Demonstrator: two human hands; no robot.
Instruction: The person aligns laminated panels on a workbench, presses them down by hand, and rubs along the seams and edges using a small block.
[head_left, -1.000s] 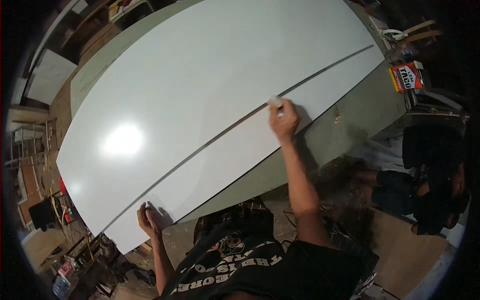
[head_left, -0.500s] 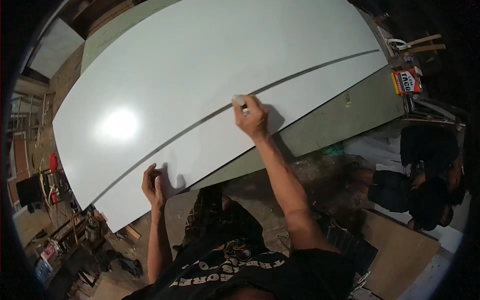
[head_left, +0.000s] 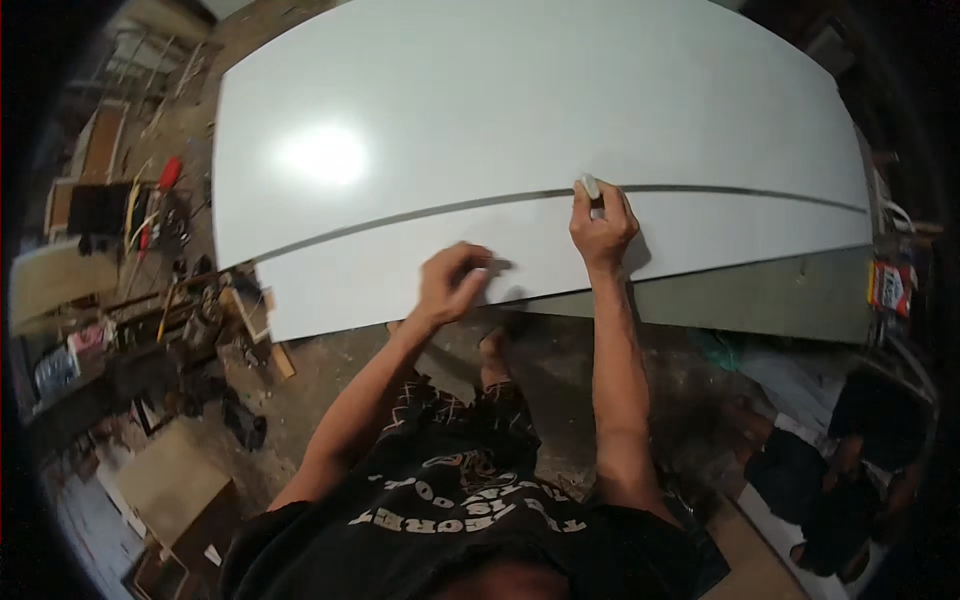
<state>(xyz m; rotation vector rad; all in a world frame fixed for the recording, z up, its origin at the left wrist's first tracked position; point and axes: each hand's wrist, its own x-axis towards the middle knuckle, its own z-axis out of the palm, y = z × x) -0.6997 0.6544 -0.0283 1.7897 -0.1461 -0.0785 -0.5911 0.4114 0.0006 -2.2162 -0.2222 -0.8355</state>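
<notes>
A large white sheet (head_left: 530, 110) lies in front of me, and a narrower white strip (head_left: 360, 270) runs along its near side. Between them is a long, thin dark gap (head_left: 440, 208). My right hand (head_left: 603, 230) pinches a small pale, rounded object (head_left: 590, 186) right at this gap, about midway along it; its exact kind is not clear. Over the strip, left of the right hand, my left hand (head_left: 450, 285) has loosely bent fingers, thumb and forefinger apart. Nothing shows in it.
A greenish board (head_left: 740, 305) sticks out under the strip at the near right. Beyond it stands a red and white package (head_left: 889, 288). Another person (head_left: 810, 480) sits low at the right. Tools and clutter (head_left: 190, 320) crowd the left, near a tan box (head_left: 175, 490).
My view has turned, so the sheet looks more level. My left hand has moved right along the strip, closer to my right hand. The right hand still pinches the pale object at the gap.
</notes>
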